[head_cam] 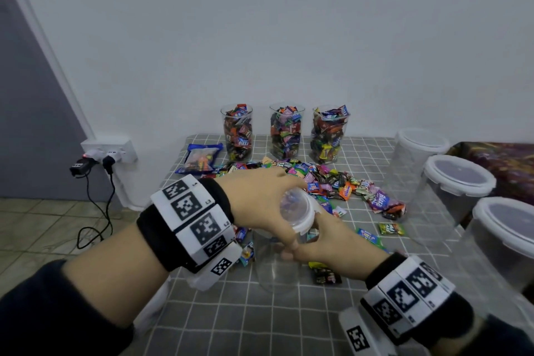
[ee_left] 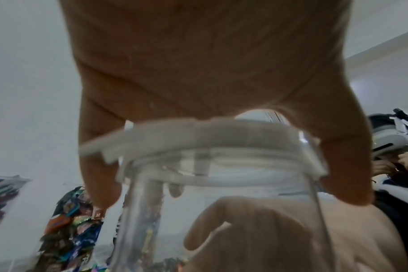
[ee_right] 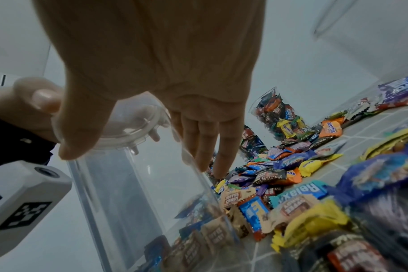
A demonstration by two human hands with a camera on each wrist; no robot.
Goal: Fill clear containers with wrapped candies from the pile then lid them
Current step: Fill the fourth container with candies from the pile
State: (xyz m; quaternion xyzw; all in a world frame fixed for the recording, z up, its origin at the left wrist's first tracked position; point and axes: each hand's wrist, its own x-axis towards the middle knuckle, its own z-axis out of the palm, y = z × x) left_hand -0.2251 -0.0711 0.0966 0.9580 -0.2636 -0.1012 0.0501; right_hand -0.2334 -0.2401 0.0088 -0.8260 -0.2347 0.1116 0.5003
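Three filled containers show only overhead.

A clear, empty jar stands upright on the table near the front edge, its white-rimmed lid seated at the top, slightly tilted. At 12 o'clock from it lies a spread pile of wrapped candies in many colours. Beyond the pile, three open clear jars stand in a row, each full of candies. At 2 o'clock, three lidded empty jars stand in a line.
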